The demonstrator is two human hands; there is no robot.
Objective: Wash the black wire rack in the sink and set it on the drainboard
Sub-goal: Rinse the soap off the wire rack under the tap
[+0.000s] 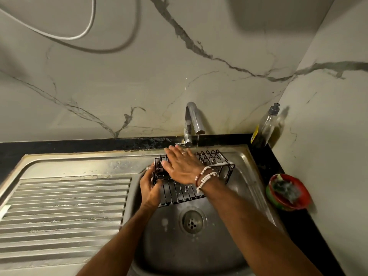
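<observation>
The soapy black wire rack (pixel 180 194) is held over the sink (pixel 171 248), toward its back edge. Its left end is gripped by the left hand (pixel 149 189); the right hand (pixel 182 166) is laid across it, fingers straight.

Left grip (pixel 150 188) curled round the rack (pixel 179 193), right grip (pixel 182 166) flat, fingers straight, both forearms extended.

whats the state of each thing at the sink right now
rack, soapy, held over the sink
left hand, grips the rack's left end
right hand, flat on the rack, fingers straight
tap, running a thin stream
sink, wet, drain unplugged
drainboard, wet, rack not on it yet
bottle, upright, cap on
bowl, upright, holds a scrubber
</observation>
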